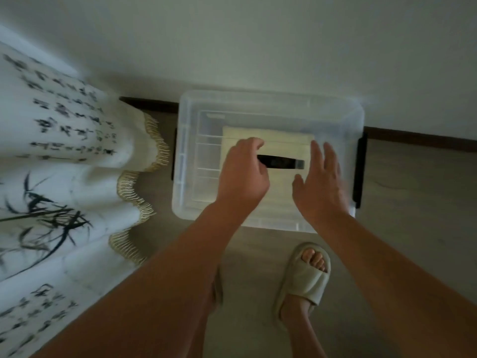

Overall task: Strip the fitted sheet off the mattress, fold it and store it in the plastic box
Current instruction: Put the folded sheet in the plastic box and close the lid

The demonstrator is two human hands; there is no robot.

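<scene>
A translucent, rectangular plastic storage box [185,202] is seen standing on the pale floor [413,215], its far edge set against the dark wooden skirting board [413,138] at the foot of the wall. The task's thing, a pale cream fitted sheet [258,134] folded into a flat rectangle, is already laid inside the box and shows through the clear ribbed lid [258,117], which appears to be seated on the rim. The sheet lies towards the middle of the box, its left edge well clear of the left wall.

The left hand [242,174] is held over the lid's centre with its fingers curled round the left end of the black bar handle [284,161]. The rest of the handle is seen emerging from between finger and thumb, so the lid is judged to be steered or steadied by that grip. The right hand [320,184] is spread flat, fingers straight and close together, over the right part of the lid beside the handle's other end. Whether it presses on the lid or only hovers cannot be told. It is probably held there so that the lid can be pushed down evenly.

A black side clip [360,171] is seen at the right edge of the box. Whether it is fastened cannot be told. Folding and storing are judged done, with only the closing left.

A white fringed curtain inked with black script and bamboo [64,140] hangs near the box's left edge, and a cream open-toed slipper [304,277] is worn near its front edge.
</scene>
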